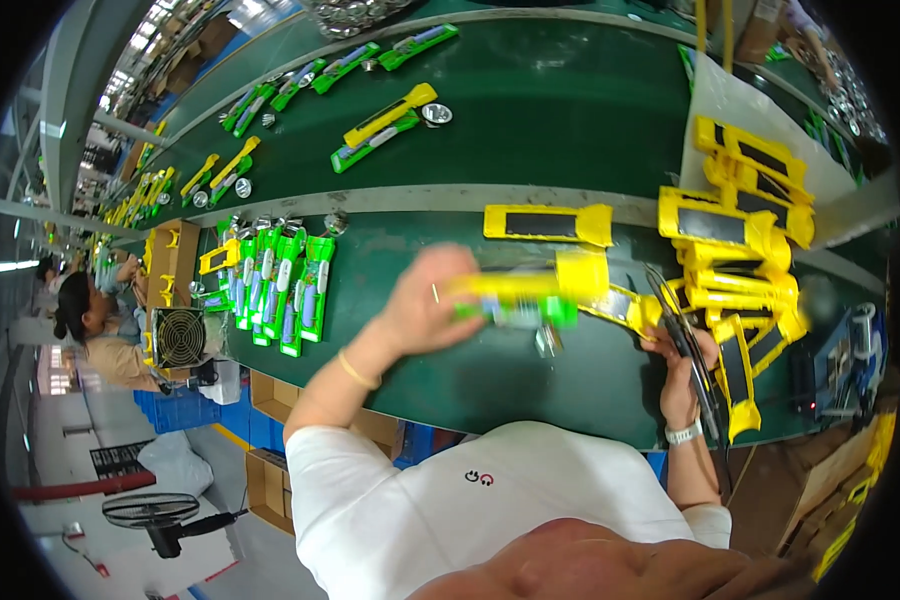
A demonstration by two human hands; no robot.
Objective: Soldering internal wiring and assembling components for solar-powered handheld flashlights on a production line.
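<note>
My left hand [430,300], smeared by motion, grips one end of a yellow housing [580,277] with a green tray [535,312] beneath it, above the green bench. A small silvery reflector [548,342] hangs by its lower side. Wrapped round a slim black corded tool [692,360], like an electric screwdriver, is my right hand [685,352]. The tool's thin tip points away from me. Right by those fingers lies another yellow housing [622,306], partly hidden; I cannot tell whether they hold it. Farther back rests a yellow housing with a dark panel [542,223].
Yellow housings [725,225] are heaped at the right. Green trays with purplish cells and reflectors [285,285] crowd the left. Beyond a grey rail [390,198], more assemblies [385,120] lie on a green belt. A co-worker [100,330] sits at far left, near a small square fan [178,337].
</note>
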